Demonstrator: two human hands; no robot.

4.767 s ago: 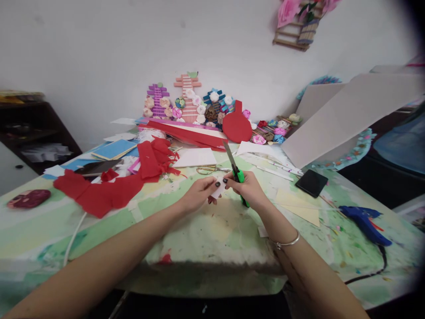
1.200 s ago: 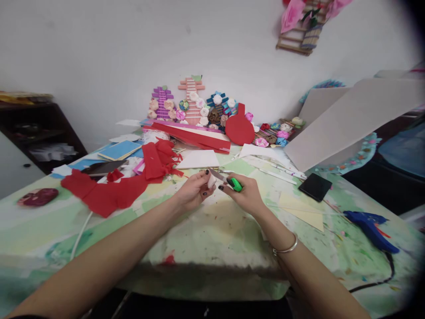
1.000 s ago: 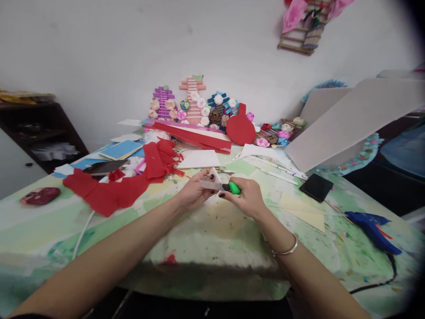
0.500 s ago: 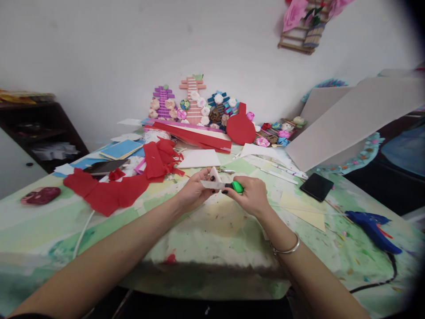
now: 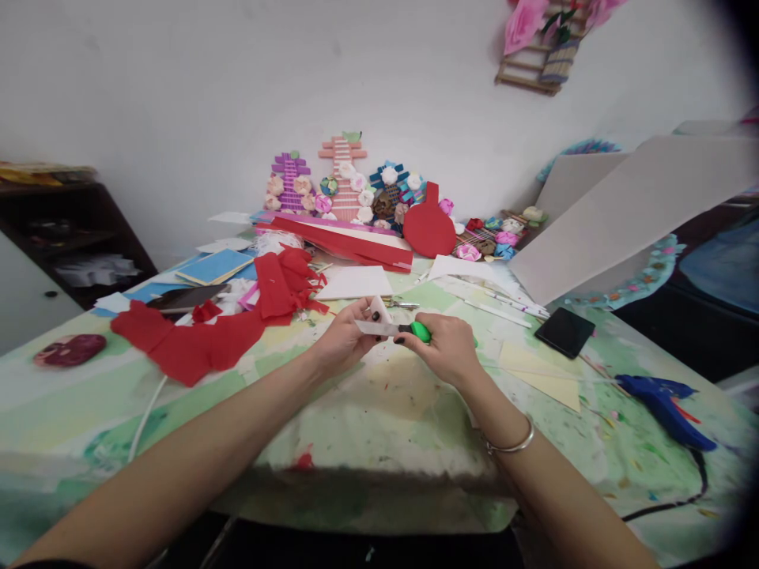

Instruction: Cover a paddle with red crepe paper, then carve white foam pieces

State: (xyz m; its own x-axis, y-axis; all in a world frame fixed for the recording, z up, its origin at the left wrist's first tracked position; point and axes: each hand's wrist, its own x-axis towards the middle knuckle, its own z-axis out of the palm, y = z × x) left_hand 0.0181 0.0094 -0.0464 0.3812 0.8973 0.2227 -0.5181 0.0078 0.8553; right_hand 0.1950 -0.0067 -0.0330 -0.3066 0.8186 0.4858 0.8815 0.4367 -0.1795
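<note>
The left hand point(image 5: 341, 341) grasps the white piece point(image 5: 379, 307) between thumb and fingers. The white piece is above the near-middle part of the table point(image 5: 379, 435), with one corner pointing up. The right hand point(image 5: 449, 349) is clenched around the green handle of the knife point(image 5: 421, 332). The blade points left and lies roughly level across the near side of the white piece, its tip at the left hand's fingers. Whether the edge touches the piece cannot be told. A bracelet point(image 5: 519, 444) encircles the right wrist.

Just beyond the hands lie the scissors point(image 5: 406, 305), partly hidden. Farther back is the white pad point(image 5: 359, 282).

Left side: the red cloth point(image 5: 198, 348) lies spread and crumpled. The maroon pouch point(image 5: 71, 350) is at its left. The blue sheet point(image 5: 215, 267) lies on the far side of the cloth.

Right side: the yellow paper point(image 5: 545, 382) lies near the right forearm. The black pad point(image 5: 565, 332) is farther back, and the glue gun point(image 5: 661, 403) lies to the right with its nozzle pointing left.

Far edge: the red disc point(image 5: 430, 231) leans beside the flowered frames point(image 5: 344, 186); the red strip point(image 5: 349, 245) lies before them.
</note>
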